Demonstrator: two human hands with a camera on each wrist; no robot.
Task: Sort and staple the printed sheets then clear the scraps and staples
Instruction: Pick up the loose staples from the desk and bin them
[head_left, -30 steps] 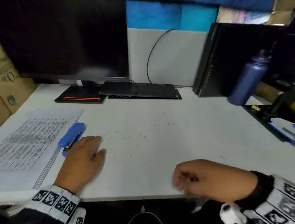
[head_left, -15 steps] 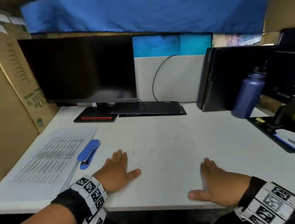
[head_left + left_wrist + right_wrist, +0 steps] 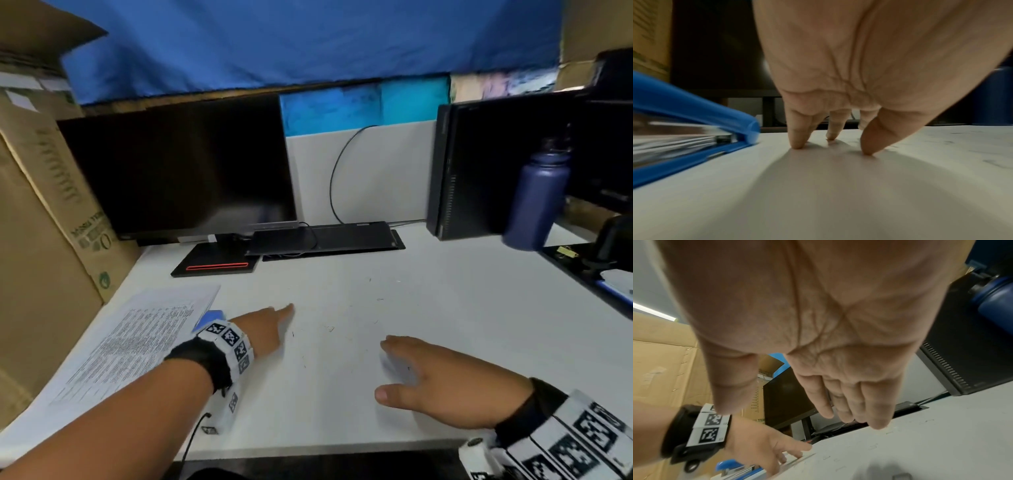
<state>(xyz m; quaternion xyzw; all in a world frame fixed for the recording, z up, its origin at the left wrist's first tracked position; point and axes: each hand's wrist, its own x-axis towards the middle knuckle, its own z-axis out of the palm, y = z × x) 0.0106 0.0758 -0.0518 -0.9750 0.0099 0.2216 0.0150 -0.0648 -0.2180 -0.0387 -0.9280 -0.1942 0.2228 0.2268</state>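
Observation:
The stack of printed sheets [image 3: 137, 339] lies at the desk's left. Beside it is the blue stapler [image 3: 209, 318], mostly hidden behind my left wrist; it fills the left of the left wrist view [image 3: 694, 112]. My left hand [image 3: 274, 325] is just right of the stapler, its straight fingertips [image 3: 797, 144] and thumb touching the white desk [image 3: 445, 308], holding nothing. My right hand [image 3: 424, 373] hovers flat and palm down over the desk near its front edge, fingers [image 3: 849, 408] extended and empty. Several loose staples [image 3: 330, 329] [image 3: 873, 447] lie scattered between and beyond the hands.
A dark monitor [image 3: 178, 164] and a closed laptop [image 3: 325, 236] stand at the back. Cardboard boxes [image 3: 44, 240] wall the left side. A black computer tower [image 3: 479, 171], a blue bottle [image 3: 537, 198] and a black tray [image 3: 589, 270] crowd the right.
My right hand has uncurled and moved from the front edge onto the desk. My left hand has slid forward beside the stapler, rising from flat onto its fingertips. The head view has tilted up.

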